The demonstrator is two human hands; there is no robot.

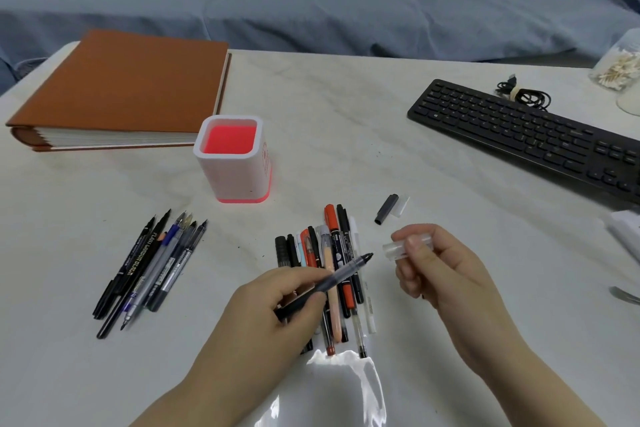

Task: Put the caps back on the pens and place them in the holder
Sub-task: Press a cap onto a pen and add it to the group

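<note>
Head view: the white holder [231, 168], red inside, stands upright on the pale marbled surface [346, 128], with a clear jar [628, 43] of cotton swabs at the far right edge. Lettering on the uncapped pens [152, 267] at left is too blurred to read. The left hand [273, 303] grips a dark pen [343, 272], its tip just short of the clear cap [396, 250] pinched by the right hand [441, 269]. A blue sofa [311, 10] lies beyond.
</note>
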